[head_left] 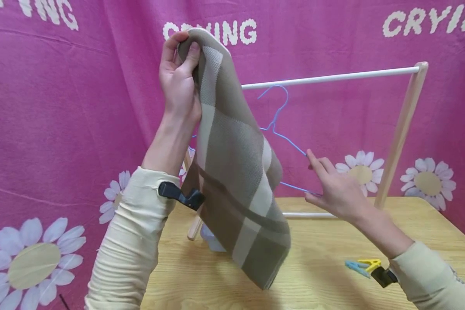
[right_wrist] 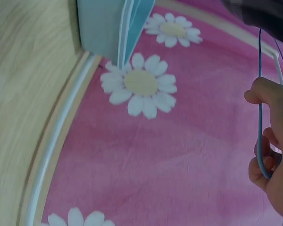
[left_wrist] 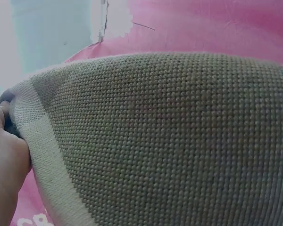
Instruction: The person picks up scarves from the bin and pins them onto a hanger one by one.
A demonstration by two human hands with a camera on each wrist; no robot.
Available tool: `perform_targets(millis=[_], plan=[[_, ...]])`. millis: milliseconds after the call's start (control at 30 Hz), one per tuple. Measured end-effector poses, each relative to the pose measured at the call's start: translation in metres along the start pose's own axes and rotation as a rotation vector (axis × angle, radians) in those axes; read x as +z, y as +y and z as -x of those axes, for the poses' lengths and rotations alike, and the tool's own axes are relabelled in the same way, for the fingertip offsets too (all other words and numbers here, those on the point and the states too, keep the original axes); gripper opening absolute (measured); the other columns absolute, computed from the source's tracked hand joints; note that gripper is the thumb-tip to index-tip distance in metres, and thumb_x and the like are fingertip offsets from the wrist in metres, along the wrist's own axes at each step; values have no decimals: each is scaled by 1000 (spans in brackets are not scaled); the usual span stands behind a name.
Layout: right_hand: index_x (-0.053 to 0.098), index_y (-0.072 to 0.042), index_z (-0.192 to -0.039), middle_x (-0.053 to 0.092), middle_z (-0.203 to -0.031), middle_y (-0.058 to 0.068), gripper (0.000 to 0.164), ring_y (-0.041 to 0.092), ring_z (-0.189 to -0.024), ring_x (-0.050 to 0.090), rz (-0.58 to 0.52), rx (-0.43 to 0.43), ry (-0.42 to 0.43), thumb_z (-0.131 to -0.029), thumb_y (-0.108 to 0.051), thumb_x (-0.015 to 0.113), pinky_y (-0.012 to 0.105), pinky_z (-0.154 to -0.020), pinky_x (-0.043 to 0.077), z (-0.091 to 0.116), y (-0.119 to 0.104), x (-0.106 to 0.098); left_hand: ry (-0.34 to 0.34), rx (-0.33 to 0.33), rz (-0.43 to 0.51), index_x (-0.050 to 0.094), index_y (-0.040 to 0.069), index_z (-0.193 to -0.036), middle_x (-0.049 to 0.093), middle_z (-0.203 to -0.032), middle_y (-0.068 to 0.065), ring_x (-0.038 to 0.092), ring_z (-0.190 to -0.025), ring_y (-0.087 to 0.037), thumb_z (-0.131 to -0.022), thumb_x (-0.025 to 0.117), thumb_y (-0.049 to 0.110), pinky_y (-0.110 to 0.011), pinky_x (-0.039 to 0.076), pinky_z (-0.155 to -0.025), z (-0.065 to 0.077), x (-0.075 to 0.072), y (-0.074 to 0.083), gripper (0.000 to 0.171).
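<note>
My left hand (head_left: 180,86) is raised and pinches the top of a brown-and-beige checked knit cloth (head_left: 232,142) between thumb and fingers. The cloth hangs down in folds towards the table; its knit (left_wrist: 170,132) fills most of the left wrist view. With my right hand (head_left: 337,189) I grip the right end of a blue wire hanger (head_left: 290,143). In the right wrist view, fingers curl around the bent hanger wire (right_wrist: 260,113). The hanger's hook shows just under the rack's rail. Its left part is mostly hidden behind the cloth.
A rack with a white rail (head_left: 333,78) and a wooden post (head_left: 401,133) stands on the wooden table (head_left: 314,267). A blue clothespin (head_left: 356,268) and a yellow clothespin (head_left: 372,263) lie near my right forearm. Behind the cloth, a pale container (head_left: 209,239) partly shows.
</note>
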State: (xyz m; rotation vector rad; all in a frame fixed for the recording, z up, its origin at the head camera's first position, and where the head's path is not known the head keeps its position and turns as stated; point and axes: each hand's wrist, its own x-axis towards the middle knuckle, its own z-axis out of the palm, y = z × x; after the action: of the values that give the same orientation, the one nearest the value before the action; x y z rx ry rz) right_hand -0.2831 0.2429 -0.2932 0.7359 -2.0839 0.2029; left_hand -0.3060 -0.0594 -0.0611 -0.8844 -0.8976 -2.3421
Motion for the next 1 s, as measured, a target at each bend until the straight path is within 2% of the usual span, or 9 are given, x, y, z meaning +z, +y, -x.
perform_targets(millis=[100, 167, 333, 500, 633, 767, 1000], plan=[[28, -4, -155, 60, -111, 8, 105, 0, -48, 33, -67, -2, -26, -67, -18, 83, 16, -39, 29, 2, -11, 6, 6, 22, -2, 61, 9, -97, 65, -96, -3, 62, -90, -13, -93, 56, -11, -22, 51, -81, -1, 3, -4, 21], [26, -5, -156, 60, -114, 8, 106, -2, -48, 30, -122, -6, -49, -69, -17, 85, 16, -41, 31, 3, -17, 9, 6, 35, -39, 61, 9, -99, 65, -98, -2, 62, -92, -12, -93, 57, -10, -23, 51, -82, 0, 0, -9, 20], [23, -6, -157, 59, -115, 9, 108, -4, -52, 30, -256, 35, -63, -70, -12, 86, 16, -48, 37, 4, -27, 7, 1, 69, -173, 63, 9, -100, 66, -100, -1, 62, -95, -11, -91, 61, -10, -23, 51, -85, 12, -16, -25, 21], [26, -7, -157, 58, -111, 4, 107, -1, -61, 33, -319, 97, 2, -67, -3, 84, 13, -50, 33, -1, -25, -2, -27, 130, -299, 65, 13, -96, 68, -94, 3, 62, -90, -8, -88, 63, -12, -22, 50, -78, 24, -32, -38, 26], [24, -9, -157, 56, -112, 3, 110, 1, -64, 35, -368, 147, -25, -65, 3, 83, 13, -52, 34, -2, -22, -6, -46, 139, -411, 67, 13, -96, 69, -92, 7, 62, -88, -6, -88, 65, -10, -20, 49, -75, 31, -42, -43, 25], [23, -10, -158, 55, -113, 2, 113, 3, -65, 37, -377, 191, -46, -63, 5, 84, 15, -52, 35, 1, -20, -6, -70, 109, -496, 67, 11, -98, 68, -93, 8, 62, -89, -5, -88, 66, -8, -20, 50, -77, 37, -49, -46, 22], [23, -7, -158, 54, -115, 7, 112, 4, -71, 38, -278, 126, -62, -66, 1, 87, 17, -54, 39, 5, -19, -5, -151, 87, -607, 65, 4, -102, 66, -95, 9, 62, -93, -4, -89, 65, -7, -21, 49, -84, 49, -68, -52, 17]])
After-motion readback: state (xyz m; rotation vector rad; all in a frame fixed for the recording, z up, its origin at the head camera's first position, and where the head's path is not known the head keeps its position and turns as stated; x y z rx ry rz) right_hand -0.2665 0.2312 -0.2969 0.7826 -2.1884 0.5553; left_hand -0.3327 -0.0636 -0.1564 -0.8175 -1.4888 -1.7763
